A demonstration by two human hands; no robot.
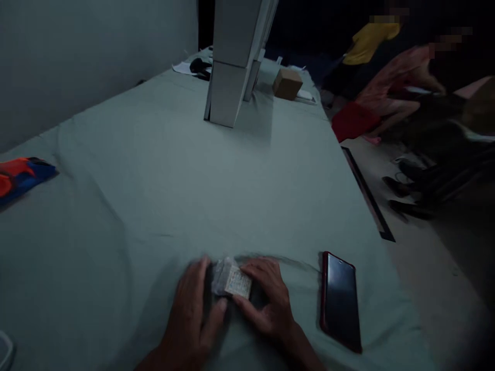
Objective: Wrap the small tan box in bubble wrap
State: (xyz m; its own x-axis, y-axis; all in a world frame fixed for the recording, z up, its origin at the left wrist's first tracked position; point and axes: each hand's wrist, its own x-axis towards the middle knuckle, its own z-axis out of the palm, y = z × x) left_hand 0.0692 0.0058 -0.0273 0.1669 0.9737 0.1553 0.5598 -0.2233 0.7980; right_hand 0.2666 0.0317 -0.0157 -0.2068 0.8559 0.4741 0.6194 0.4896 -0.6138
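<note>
A small pale box (238, 283) with printed writing sits low in the middle of the head view, just above or on the green cloth. Crumpled clear plastic (221, 276) sticks out from its left side. My right hand (273, 304) pinches the box between the thumb at its near edge and the fingers at its far edge. To the left, my left hand (191, 304) is slightly blurred, its thumb and fingers spread apart beside the plastic without gripping it. A phone (341, 304) in a dark red case lies right of my right hand.
Green cloth (193, 180) covers the long table. Tall white boxes (232, 67) stand towards the far end, with a brown carton (287, 84) behind them on the right. An orange and blue packet (25, 178) lies at the left. People (394, 82) sit beyond the table's right edge.
</note>
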